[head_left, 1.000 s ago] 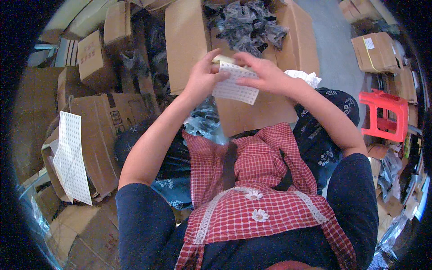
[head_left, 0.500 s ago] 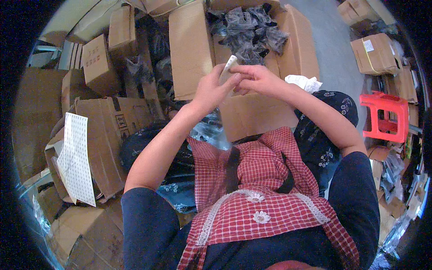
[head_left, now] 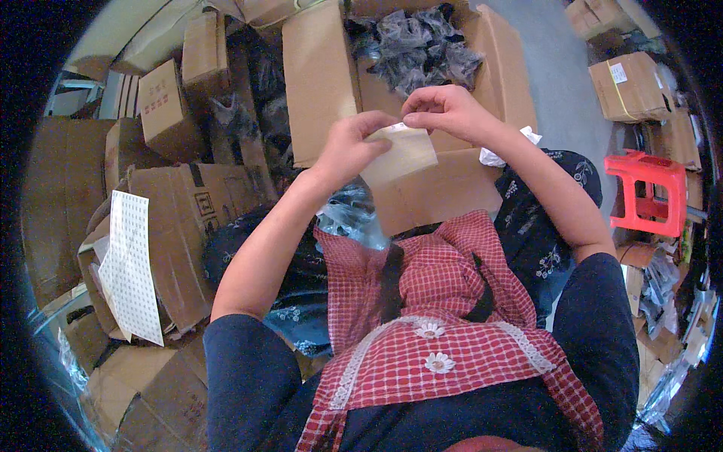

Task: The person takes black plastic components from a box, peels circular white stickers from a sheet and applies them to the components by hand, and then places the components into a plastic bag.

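My left hand [head_left: 354, 143] grips a small pale sticker sheet [head_left: 407, 157] between thumb and fingers. The sheet's plain side faces me, and small printed marks show along its bent top edge. At that edge my right hand [head_left: 444, 113] pinches with thumb and forefinger; whether a single sticker is between the tips is too small to tell. Both hands are above the near side of an open cardboard box [head_left: 320, 83]. Inside the box lie several dark items in clear plastic bags [head_left: 414, 45].
A larger sheet of small printed stickers [head_left: 132, 264] lies on a carton [head_left: 218, 203] at my left. Crumpled white paper [head_left: 493, 157] sits by the box's right corner. A red plastic stool [head_left: 646, 194] stands at right, near a strapped carton [head_left: 629, 87]. More cartons [head_left: 169, 109] fill the left.
The sticker sheet has turned from edge-on to showing its plain side. My right hand has moved slightly up and right, its fingers now at the sheet's top edge.
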`<action>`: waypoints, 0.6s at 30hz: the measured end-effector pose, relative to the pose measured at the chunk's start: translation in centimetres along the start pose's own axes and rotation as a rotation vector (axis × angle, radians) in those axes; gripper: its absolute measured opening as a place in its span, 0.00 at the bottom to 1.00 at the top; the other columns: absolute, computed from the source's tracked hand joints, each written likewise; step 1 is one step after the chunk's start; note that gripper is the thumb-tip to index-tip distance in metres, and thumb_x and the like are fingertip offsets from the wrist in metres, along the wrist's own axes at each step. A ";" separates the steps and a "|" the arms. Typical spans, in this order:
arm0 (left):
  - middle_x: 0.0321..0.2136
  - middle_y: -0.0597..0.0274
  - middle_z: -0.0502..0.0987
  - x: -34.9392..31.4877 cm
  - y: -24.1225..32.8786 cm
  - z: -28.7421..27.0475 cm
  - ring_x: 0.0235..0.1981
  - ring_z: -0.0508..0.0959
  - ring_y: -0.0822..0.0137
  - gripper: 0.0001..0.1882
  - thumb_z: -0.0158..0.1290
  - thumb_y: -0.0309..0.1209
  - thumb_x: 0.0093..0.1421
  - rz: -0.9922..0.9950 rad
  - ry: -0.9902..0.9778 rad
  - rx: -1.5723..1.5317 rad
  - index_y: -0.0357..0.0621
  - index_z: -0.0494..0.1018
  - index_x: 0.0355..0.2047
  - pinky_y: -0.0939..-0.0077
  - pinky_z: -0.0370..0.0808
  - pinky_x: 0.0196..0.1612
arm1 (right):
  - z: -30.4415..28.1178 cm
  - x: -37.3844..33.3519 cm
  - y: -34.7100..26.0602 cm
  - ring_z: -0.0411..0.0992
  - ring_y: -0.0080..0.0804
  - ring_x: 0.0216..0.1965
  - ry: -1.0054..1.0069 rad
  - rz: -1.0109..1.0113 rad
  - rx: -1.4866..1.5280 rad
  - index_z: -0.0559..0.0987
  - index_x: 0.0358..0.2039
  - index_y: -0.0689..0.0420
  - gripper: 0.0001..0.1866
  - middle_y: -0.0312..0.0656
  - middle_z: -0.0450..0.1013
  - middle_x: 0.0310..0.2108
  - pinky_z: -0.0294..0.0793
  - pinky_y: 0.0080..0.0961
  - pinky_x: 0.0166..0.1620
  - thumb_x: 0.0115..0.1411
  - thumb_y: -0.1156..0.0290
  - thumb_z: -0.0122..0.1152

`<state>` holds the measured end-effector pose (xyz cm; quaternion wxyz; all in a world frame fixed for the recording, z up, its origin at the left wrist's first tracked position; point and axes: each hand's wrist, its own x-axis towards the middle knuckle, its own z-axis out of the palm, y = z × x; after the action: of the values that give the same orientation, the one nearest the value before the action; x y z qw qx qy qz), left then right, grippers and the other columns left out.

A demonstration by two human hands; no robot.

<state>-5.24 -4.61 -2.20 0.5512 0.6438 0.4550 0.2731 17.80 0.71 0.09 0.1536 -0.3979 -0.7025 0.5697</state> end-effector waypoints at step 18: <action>0.28 0.62 0.81 -0.3 0.9 0.5 0.31 0.77 0.75 0.10 0.60 0.31 0.55 -0.017 0.203 -0.085 0.37 0.78 0.34 0.79 0.73 0.36 | 1.6 -0.3 1.3 0.71 0.17 0.31 0.075 0.052 0.214 0.76 0.28 0.57 0.10 0.32 0.74 0.27 0.69 0.17 0.36 0.50 0.73 0.70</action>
<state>-4.67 -5.14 -1.40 0.5314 0.5850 0.5019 0.3512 17.49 -0.55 -1.54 0.2064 -0.4182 -0.6208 0.6302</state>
